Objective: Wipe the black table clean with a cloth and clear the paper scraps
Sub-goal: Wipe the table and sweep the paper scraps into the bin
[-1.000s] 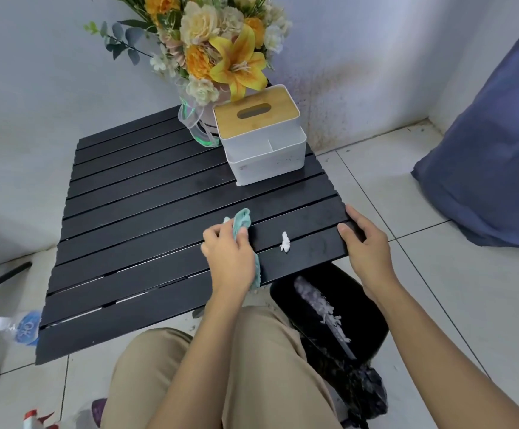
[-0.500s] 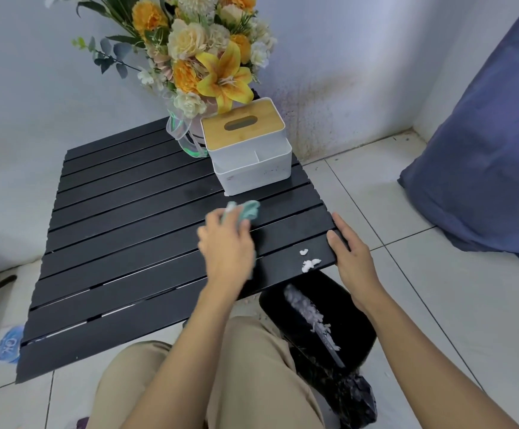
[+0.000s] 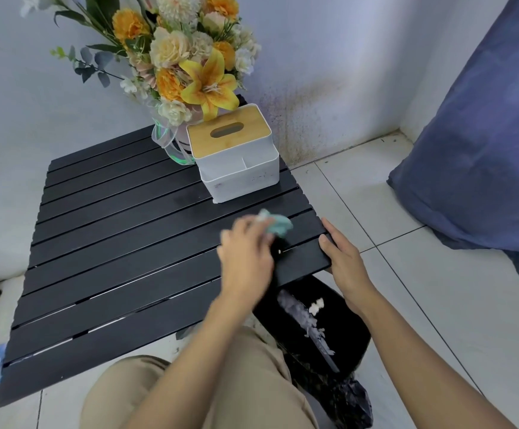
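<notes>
The teal cloth (image 3: 275,224) is bunched under the fingers of the left hand (image 3: 245,258), which curl over it and press it onto the black slatted table (image 3: 128,243) near the front right corner; the hand is blurred, so the exact grip is hard to read. Just beside it one small white paper scrap (image 3: 279,251) sits at a gap between slats. The right hand (image 3: 343,261) rests on the corner, fingers laid fairly straight along the side edge and thumb on top, seemingly steadying the table. Directly below that edge stands a black-lined waste bin (image 3: 355,332) with paper scraps (image 3: 316,305) already in it. The sensible stroke runs along the slat toward the bin, cloth flat and firm, so the scrap goes over the edge rather than down the gap. The tissue box (image 3: 236,162) and flower bouquet (image 3: 190,66) stand well behind.
</notes>
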